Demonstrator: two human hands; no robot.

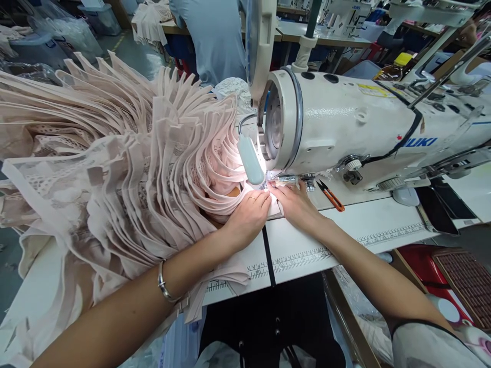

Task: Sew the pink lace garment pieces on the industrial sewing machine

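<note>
A white sewing machine (326, 117) stands across the table, its lamp lighting the needle area. Just in front of the needle, my left hand (249, 212) presses pale pink fabric (274, 207) with its fingers bent together. My right hand (293, 202) is on the same piece from the other side, fingertips close to the presser foot. The fingertips of both hands are partly lost in the glare. A long stack of pale pink garment pieces with lace (153, 174) lies in folds to the left, up against my left forearm. Orange thread snips (332, 195) rest right of my right hand.
A ruler strip (307, 256) runs along the table's front edge, crossed by a black strap (267, 255). Behind the machine is a person in light blue (215, 41). Plastic bins (99, 19) sit at the far left; a red box (425, 268) is at lower right.
</note>
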